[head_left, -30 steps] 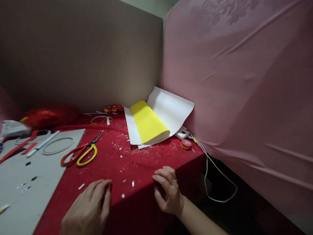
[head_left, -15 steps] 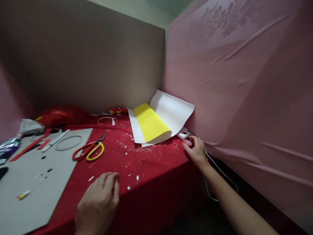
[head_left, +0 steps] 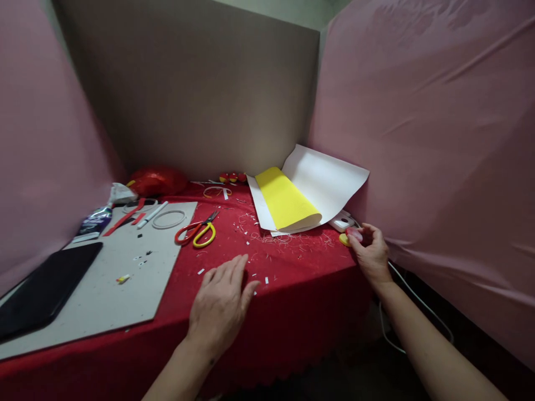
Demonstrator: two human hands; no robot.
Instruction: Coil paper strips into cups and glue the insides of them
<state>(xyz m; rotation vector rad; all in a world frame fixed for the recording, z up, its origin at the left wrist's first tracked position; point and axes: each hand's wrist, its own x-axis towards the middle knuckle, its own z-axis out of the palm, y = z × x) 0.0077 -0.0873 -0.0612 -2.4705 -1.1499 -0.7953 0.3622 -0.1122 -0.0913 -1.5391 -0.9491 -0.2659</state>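
Note:
At the table's right edge, my right hand (head_left: pixel 373 256) is closed, thumb and fingers pinching a small pinkish-red shiny thing (head_left: pixel 355 234); its kind I cannot make out. A yellow disc (head_left: pixel 344 239) shows at its left, and whether the two are joined is unclear. Palm down with fingers stretched and thumb apart, my left hand (head_left: pixel 221 303) is over the red cloth (head_left: pixel 284 278) near the front edge and holds nothing. Beyond it lie scissors (head_left: pixel 200 229) with one red and one yellow handle.
Rolled white and yellow sheets (head_left: pixel 288 203) lean in the back right corner beside a white power strip (head_left: pixel 341 221). A grey board (head_left: pixel 137 295) at left carries a black tablet-like slab (head_left: pixel 50 289), a pen (head_left: pixel 152 215) and a cable ring (head_left: pixel 169 219). Cables hang at right.
The view has swung left, so things appear farther right. My left hand has flattened, its fingers straighter and thumb out. My right hand keeps the pinkish-red thing, with more of the yellow disc showing.

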